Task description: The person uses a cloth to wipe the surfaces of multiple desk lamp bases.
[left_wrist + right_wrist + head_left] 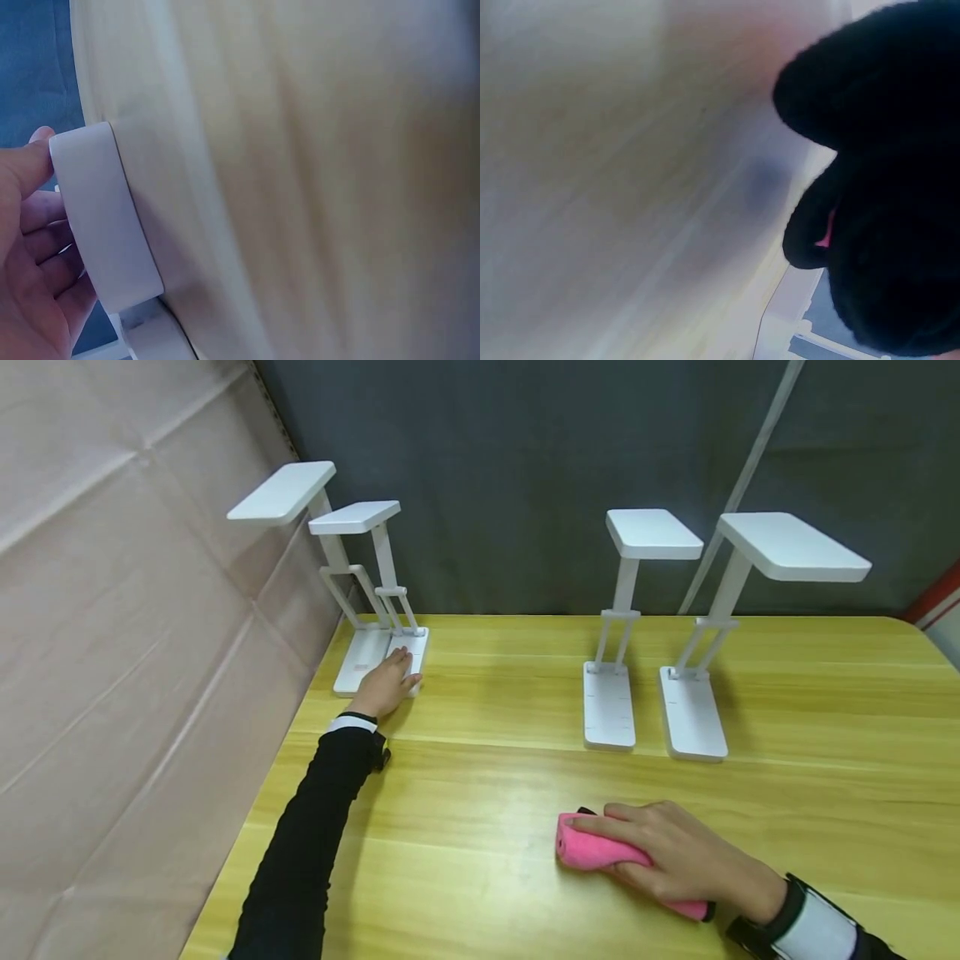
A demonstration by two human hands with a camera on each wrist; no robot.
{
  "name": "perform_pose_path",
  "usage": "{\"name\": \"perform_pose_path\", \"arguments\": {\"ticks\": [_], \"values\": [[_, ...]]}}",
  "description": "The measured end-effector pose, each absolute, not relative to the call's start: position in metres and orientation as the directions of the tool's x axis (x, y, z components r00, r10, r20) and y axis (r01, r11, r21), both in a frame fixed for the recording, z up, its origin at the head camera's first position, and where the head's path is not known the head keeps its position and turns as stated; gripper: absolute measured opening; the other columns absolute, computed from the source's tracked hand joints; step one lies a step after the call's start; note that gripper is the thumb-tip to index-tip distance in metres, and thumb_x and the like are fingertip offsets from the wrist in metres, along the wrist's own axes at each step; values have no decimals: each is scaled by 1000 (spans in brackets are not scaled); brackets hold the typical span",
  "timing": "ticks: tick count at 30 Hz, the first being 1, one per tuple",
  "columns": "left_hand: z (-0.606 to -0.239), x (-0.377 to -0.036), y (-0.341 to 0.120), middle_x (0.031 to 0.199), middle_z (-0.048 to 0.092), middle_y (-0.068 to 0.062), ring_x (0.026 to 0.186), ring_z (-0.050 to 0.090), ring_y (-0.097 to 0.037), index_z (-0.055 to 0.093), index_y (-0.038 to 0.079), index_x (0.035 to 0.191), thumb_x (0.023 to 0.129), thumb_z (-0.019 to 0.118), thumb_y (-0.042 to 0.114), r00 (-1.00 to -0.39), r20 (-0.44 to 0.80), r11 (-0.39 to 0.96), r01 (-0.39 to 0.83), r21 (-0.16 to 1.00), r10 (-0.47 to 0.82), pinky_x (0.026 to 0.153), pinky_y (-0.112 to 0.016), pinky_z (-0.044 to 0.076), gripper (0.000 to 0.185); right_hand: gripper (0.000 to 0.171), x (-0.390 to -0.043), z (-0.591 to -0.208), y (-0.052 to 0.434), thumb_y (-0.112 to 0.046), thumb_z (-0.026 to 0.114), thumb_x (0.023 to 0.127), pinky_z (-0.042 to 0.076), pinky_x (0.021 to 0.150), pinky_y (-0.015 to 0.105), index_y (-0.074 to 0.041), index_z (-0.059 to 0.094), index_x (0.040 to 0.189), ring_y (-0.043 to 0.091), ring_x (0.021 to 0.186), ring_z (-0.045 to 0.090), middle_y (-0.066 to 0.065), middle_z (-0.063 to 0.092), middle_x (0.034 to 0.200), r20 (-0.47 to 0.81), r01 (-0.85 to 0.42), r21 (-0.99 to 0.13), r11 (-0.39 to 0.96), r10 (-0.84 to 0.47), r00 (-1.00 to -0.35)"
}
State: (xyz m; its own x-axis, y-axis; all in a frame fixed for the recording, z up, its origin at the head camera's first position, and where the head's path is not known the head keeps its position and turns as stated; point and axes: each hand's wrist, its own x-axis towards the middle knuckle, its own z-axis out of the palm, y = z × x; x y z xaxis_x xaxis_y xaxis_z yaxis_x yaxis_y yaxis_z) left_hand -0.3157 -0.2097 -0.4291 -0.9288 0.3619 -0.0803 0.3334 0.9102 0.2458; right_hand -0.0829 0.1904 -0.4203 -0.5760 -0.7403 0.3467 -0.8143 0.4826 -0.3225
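Left hand reaching far-left, fingers curling round base edge of white folding desk lamp; base long axis running away from person. Right hand lying flat, pressing pink cloth onto yellow wooden bench, near-right.

Bright even head view, soft shadows, blurred wrist views
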Motion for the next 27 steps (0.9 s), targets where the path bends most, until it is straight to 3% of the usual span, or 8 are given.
{"name": "perform_pose_path", "arguments": {"ticks": [12, 17, 23, 27], "values": [[-426, -291, -201, 151, 29, -22, 138, 29, -34, 36, -6, 143, 101, 47, 30, -906, -70, 898, 400, 186, 418, 109, -47, 29, 56, 61, -81, -422, 193, -15, 73, 76, 46, 59, 20, -21, 56, 135, -3, 68, 45, 1, 65, 105, 349, -817, -333, 471, -743, -571], [-417, -279, -193, 151, 27, -23, 138, 27, -36, 34, -7, 143, 101, 48, 28, -885, -135, 889, 422, 177, 446, 110, -47, 26, 57, 61, -79, -422, 194, -16, 73, 78, 38, 56, 14, -20, 55, 136, -4, 62, 37, -7, 59, 96, 336, -806, -340, 485, -737, -586], [-408, -263, -178, 150, 25, -27, 138, 26, -38, 32, -12, 142, 99, 52, 26, -841, -199, 864, 482, 145, 502, 111, -45, 24, 61, 60, -78, -421, 198, -17, 74, 77, 46, 59, 20, -19, 56, 135, -3, 67, 43, 0, 63, 101, 328, -795, -335, 505, -729, -601], [-407, -249, -167, 149, 27, -27, 137, 28, -38, 34, -12, 141, 98, 54, 26, -822, -197, 845, 518, 129, 534, 111, -44, 24, 61, 61, -77, -420, 200, -15, 73, 76, 42, 57, 18, -19, 56, 135, -4, 65, 41, -2, 62, 98, 316, -787, -342, 514, -726, -611]]}}
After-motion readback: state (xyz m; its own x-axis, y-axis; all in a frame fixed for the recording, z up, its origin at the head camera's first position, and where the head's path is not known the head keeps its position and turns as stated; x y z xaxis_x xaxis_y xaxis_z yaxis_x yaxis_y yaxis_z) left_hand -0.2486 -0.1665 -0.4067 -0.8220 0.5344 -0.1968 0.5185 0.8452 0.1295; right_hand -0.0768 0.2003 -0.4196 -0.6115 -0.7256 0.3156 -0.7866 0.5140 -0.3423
